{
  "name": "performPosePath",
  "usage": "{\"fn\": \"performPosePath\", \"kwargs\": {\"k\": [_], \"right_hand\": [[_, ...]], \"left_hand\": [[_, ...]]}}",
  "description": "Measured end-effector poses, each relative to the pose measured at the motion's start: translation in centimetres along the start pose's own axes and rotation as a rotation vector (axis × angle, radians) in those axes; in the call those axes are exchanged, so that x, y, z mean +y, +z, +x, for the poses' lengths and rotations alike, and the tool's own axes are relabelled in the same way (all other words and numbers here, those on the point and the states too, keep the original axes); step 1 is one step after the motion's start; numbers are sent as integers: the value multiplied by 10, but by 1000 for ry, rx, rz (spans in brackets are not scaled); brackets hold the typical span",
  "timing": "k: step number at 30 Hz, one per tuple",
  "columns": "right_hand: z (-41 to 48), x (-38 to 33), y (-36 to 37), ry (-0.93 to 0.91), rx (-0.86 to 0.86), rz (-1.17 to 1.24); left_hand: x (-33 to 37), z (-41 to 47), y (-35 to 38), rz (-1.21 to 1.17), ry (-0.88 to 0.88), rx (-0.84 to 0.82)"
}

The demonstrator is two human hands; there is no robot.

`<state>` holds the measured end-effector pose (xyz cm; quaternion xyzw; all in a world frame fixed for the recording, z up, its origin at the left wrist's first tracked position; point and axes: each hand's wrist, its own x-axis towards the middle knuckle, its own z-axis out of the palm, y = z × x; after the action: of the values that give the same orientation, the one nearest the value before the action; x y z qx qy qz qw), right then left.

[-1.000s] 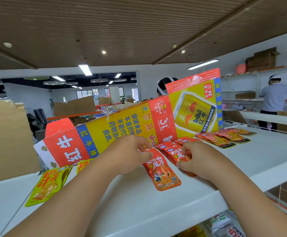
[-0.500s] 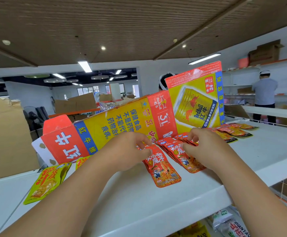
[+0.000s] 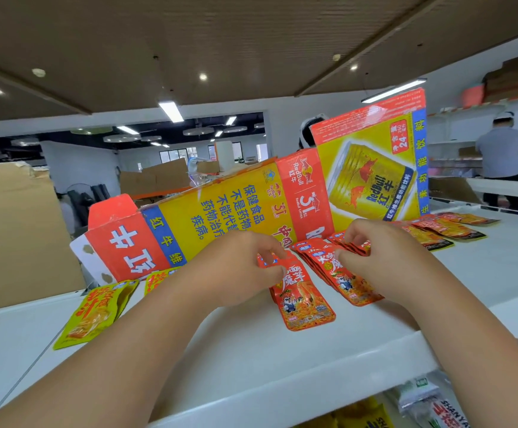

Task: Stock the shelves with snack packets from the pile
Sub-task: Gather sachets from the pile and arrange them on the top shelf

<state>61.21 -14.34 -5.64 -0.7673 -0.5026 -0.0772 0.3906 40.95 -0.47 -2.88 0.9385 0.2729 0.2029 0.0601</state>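
- A flat red foil snack packet (image 3: 304, 301) lies foremost on the white metal shelf (image 3: 251, 366), its long axis running 11 to 5.
- The left hand (image 3: 236, 270), the nearer one, pinches the packet's top end at 11 o'clock.
- The right hand (image 3: 384, 254) has its grip pinching the overlapping red packet row (image 3: 338, 273) at 2 o'clock.

Brown slatted ceiling (image 3: 251, 41), strip light (image 3: 171, 111)
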Motion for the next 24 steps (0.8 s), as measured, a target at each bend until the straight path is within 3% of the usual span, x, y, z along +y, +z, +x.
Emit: {"fn": "performPosePath", "kwargs": {"k": [6, 11, 24], "right_hand": [[-1, -1, 0, -22, -42, -5], [-1, 0, 0, -63, -71, 20], [1, -10, -5, -190, -160, 51]], "left_hand": [[19, -8, 4, 212, 168, 43], [26, -18, 2, 217, 241, 142], [-6, -77, -35, 254, 92, 181]]}}
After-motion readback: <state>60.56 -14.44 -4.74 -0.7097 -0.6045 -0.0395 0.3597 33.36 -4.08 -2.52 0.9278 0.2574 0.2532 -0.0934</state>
